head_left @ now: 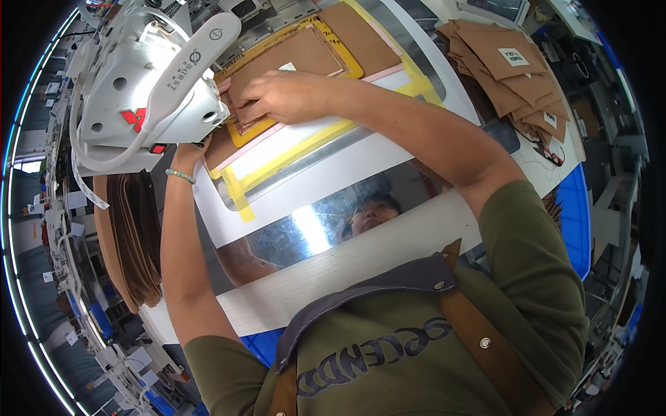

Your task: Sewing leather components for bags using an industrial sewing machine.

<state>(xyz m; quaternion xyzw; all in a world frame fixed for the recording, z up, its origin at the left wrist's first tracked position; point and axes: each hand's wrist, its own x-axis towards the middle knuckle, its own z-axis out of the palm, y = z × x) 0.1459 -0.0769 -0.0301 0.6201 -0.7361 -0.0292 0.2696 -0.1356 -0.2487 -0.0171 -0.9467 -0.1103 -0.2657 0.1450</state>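
My right hand point(288, 97) rests on a brown flat panel point(295, 50), fingers apart and slightly bent, with nothing seen in its grasp. A yellow frame point(352, 68) surrounds the panel, and a small white label point(287, 66) shows just beyond my knuckles. At the near left, my left hand point(196, 151) reaches under the head of a white sewing machine point(114, 104). The machine hides most of its fingers. Below the frame lies a template with pink strips and yellow tape point(305, 154), set on a white sheet point(277, 201).
A pile of brown pieces with white labels point(496, 66) lies at the right. Brown panels point(132, 236) hang in a stack left of my left forearm. Shiny metal point(291, 243) covers the near table, and a blue bin point(576, 215) stands beyond my right elbow.
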